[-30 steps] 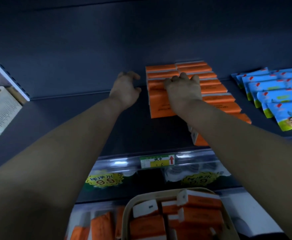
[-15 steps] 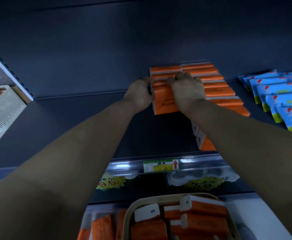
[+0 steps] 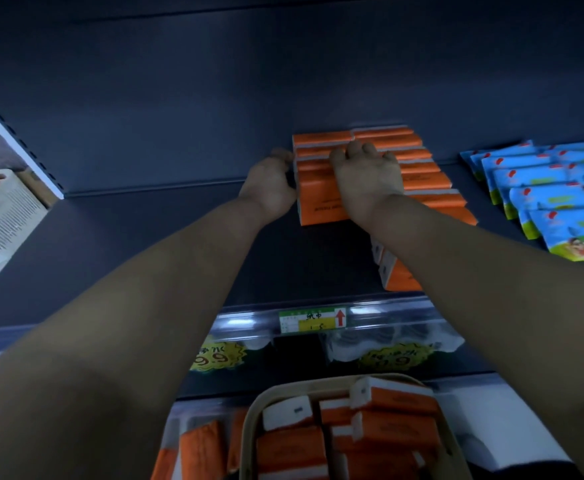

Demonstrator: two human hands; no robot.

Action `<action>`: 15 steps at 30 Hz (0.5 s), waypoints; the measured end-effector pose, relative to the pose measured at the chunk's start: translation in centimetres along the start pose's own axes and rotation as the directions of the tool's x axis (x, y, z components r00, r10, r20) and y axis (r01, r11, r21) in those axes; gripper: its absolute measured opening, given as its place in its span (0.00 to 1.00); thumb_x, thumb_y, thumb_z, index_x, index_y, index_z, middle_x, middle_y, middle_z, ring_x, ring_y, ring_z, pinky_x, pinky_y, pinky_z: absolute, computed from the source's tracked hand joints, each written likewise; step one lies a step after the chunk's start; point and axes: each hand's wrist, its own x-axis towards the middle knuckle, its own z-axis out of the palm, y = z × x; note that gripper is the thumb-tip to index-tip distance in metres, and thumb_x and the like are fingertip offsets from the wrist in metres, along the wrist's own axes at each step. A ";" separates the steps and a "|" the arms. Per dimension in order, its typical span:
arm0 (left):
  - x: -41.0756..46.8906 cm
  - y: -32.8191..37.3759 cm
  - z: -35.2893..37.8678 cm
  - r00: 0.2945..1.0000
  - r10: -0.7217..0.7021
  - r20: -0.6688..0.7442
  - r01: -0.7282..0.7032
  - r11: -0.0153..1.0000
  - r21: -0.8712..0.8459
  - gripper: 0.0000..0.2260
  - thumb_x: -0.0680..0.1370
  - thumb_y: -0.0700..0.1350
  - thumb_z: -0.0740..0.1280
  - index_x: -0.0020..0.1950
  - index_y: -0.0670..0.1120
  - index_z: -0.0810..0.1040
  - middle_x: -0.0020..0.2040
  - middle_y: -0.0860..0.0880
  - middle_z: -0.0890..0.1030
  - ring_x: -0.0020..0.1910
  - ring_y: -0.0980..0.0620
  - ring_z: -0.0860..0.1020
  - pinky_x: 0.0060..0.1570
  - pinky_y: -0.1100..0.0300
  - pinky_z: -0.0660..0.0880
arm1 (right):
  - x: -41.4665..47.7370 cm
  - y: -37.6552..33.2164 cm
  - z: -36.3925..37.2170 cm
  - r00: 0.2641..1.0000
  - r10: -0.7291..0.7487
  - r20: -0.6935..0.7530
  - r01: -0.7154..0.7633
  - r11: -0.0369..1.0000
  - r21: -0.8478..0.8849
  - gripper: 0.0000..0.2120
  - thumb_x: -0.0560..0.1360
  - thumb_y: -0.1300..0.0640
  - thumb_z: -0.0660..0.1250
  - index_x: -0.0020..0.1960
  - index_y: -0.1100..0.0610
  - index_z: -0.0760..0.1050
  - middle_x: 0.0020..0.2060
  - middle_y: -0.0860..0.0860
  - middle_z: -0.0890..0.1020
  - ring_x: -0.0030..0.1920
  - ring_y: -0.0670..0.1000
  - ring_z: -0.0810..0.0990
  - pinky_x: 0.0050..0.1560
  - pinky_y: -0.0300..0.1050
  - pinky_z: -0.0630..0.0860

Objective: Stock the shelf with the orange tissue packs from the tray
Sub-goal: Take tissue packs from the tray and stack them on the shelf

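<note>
**A:** Where are the arms?

**B:** Both reach up and forward, almost straight, over the dark grey metal shelf (image 3: 145, 244). The hands meet at the orange rectangular tissue packs (image 3: 321, 202), which stand on edge in 2 columns running back to the rear wall.

**A:** And the left hand?

**B:** The left hand (image 3: 269, 188) is knuckles-up against the left end of the front packs in the left column, its fingers curled in on them.

**A:** The right?

**B:** The right hand (image 3: 366, 178) lies palm-down over the tops of the same packs, fingers bent over their far side. So the 2 hands clasp that front bunch between them.

**A:** What else is there?

**B:** The right forearm crosses a few front orange packs (image 3: 397, 278) nearer the shelf edge. Below, the beige oval tray (image 3: 249, 427) holds spare orange packs (image 3: 394, 427) lying loosely. Blue foil pouches (image 3: 553, 195) sit well to the right, and a green-and-yellow price tag (image 3: 313, 318) is on the shelf lip.
</note>
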 end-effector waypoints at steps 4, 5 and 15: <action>-2.8 1.2 -0.7 0.999 0.039 -0.010 -0.037 0.988 0.147 0.22 0.77 0.38 0.66 0.70 0.45 0.68 0.66 0.46 0.73 0.61 0.50 0.73 0.55 0.62 0.71 | -3.1 0.4 -1.2 1.000 -0.011 0.006 0.011 1.000 -0.018 0.27 0.73 0.65 0.63 0.71 0.59 0.62 0.67 0.59 0.68 0.67 0.60 0.65 0.64 0.58 0.65; -3.5 1.5 -0.9 0.999 0.046 -0.010 -0.044 0.982 0.181 0.21 0.77 0.37 0.66 0.70 0.45 0.69 0.66 0.46 0.74 0.61 0.50 0.73 0.55 0.62 0.71 | -4.0 0.4 -1.5 1.000 -0.018 0.001 0.018 1.000 -0.022 0.27 0.73 0.65 0.64 0.70 0.59 0.62 0.66 0.59 0.68 0.67 0.60 0.66 0.63 0.58 0.66; -13.1 2.7 -0.3 0.997 0.073 0.020 -0.075 0.929 0.363 0.22 0.75 0.37 0.67 0.69 0.44 0.70 0.65 0.43 0.74 0.63 0.46 0.73 0.59 0.60 0.69 | -14.7 0.4 -2.6 0.994 -0.050 -0.102 0.057 0.996 0.067 0.19 0.74 0.62 0.65 0.65 0.57 0.68 0.62 0.58 0.72 0.64 0.60 0.68 0.59 0.55 0.67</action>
